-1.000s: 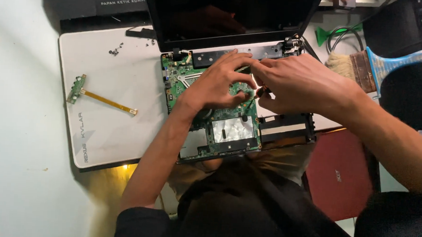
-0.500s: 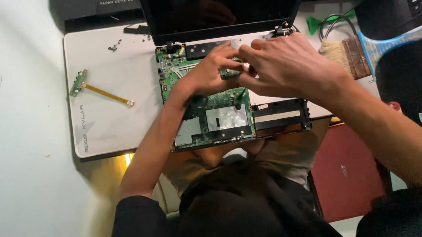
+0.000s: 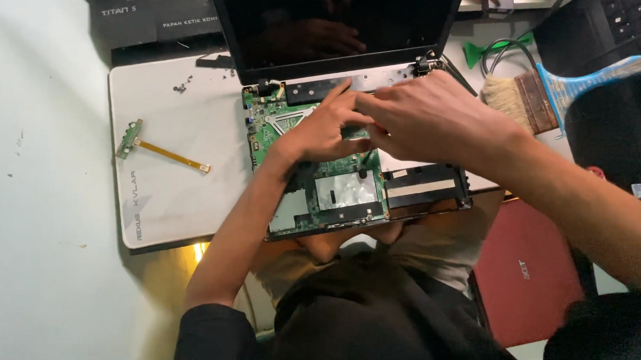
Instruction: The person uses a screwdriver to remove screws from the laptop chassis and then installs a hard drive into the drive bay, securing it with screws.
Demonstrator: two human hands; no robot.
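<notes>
On a white mat [image 3: 176, 195] at the desk, the left hand [image 3: 323, 130] and right hand [image 3: 424, 120] meet, fingers pinched on something hidden, over the laptop's [image 3: 341, 30] bared green circuit board [image 3: 313, 194]; keyboard cover already off, small board [image 3: 131, 137] and screws [image 3: 180, 87] set aside.

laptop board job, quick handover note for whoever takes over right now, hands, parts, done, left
Left hand: fingers pressed on the green motherboard, near its top edge.
Right hand: beside it, fingers on the same spot; what they pinch is hidden.
Laptop: open on the white mat, screen up, board exposed.
Done: small board with flat cable and screws out on the mat.
Left: motherboard not out of the base.
</notes>
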